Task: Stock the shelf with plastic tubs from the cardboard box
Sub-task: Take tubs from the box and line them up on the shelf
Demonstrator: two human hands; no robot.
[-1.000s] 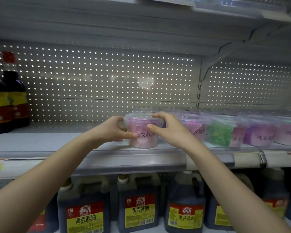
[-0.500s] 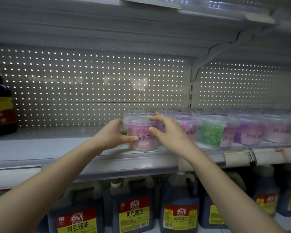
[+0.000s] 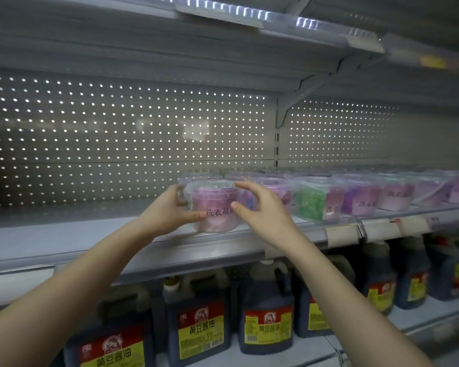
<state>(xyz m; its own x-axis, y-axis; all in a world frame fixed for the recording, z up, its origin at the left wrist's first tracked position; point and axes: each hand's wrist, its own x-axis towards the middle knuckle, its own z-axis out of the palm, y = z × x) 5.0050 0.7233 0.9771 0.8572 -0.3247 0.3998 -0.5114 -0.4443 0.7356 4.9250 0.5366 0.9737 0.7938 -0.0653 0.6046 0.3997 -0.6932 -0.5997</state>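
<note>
A store shelf seen from head height, with two bare forearms reaching forward to one clear plastic tub (image 3: 214,207) of pink contents. The tub stands upright near the front edge of the grey metal shelf (image 3: 64,235) and has dark Chinese characters printed on its front. The left hand (image 3: 170,210) grips the tub's left side, its fingers curled behind and its thumb across the front. The right hand (image 3: 263,211) cups the right side, with its thumb tip on the lettering and its forefinger arched to the lid rim. Directly behind stands another clear tub (image 3: 199,177), mostly hidden. To the right, touching or nearly so, runs a row of tubs (image 3: 361,197). At least five can be counted: one green, the others pink or purple. Those further back are too blurred to count. A perforated back panel (image 3: 117,133) rises behind the shelf, dotted with light. Three pale label holders (image 3: 382,229) hang on the shelf's front rail at the right. Below stand at least six dark soy sauce jugs (image 3: 200,319) with red and yellow labels.
</note>
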